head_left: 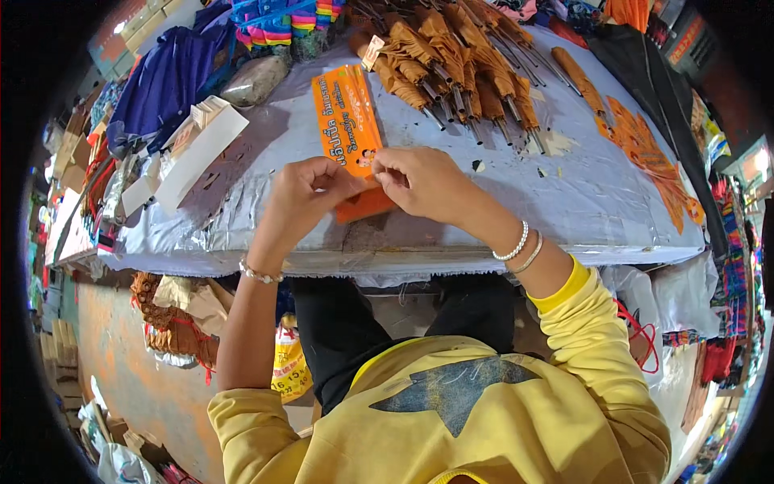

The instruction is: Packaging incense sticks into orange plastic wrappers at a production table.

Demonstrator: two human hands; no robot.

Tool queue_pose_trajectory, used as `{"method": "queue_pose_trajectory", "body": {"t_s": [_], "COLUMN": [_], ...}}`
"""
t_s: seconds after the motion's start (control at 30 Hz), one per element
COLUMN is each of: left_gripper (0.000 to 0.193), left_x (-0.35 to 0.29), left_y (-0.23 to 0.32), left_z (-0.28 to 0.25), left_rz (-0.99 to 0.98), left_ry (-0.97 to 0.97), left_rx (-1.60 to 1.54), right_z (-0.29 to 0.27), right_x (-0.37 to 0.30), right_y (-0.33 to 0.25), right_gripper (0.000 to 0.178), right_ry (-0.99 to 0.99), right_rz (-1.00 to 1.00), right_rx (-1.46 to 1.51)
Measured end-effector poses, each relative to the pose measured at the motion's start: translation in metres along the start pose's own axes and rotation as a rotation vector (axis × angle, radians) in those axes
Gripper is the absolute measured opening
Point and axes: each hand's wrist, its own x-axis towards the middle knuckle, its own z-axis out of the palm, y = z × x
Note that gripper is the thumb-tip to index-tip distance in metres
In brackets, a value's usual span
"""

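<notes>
An orange printed packet [345, 113], long and flat with dark lettering and small cartoon figures, lies lengthwise on the cloth-covered table in front of me. At its near end, my left hand [310, 189] pinches the left edge with thumb and fingers. My right hand [419, 181] closes its fingertips on the opposite corner, close to the left thumb. Beneath my hands, a plain orange piece [367, 206] shows near the table's front edge; whether it belongs to the packet I cannot tell.
Folded brown umbrellas [459, 60] with metal shafts are heaped at the back. An orange lace-like piece [645, 153] lies to the right. White card [201, 153] and dark blue fabric [165, 85] sit on the left. The table's front edge [379, 262] runs before my lap.
</notes>
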Motion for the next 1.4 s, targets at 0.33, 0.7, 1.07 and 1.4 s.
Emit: {"method": "queue_pose_trajectory", "body": {"t_s": [0.33, 0.7, 1.07, 1.4], "left_gripper": [0.009, 0.007, 0.005, 0.009], "left_x": [0.0, 0.008, 0.01, -0.013], "left_y": [-0.01, -0.016, -0.016, -0.001], "left_z": [0.014, 0.014, 0.016, 0.041], "left_rz": [0.059, 0.08, 0.011, 0.318], "left_ry": [0.057, 0.092, 0.128, 0.299], "left_rx": [0.156, -0.033, -0.183, 0.259], "right_z": [0.006, 0.027, 0.01, -0.098], "right_x": [0.001, 0.002, 0.006, 0.025], "right_y": [0.003, 0.004, -0.006, 0.063], "right_gripper": [0.013, 0.026, 0.033, 0.038], "right_ry": [0.059, 0.039, -0.149, 0.505], "right_rz": [0.002, 0.024, 0.009, 0.265], "right_rx": [0.022, -0.208, -0.317, -0.213]}}
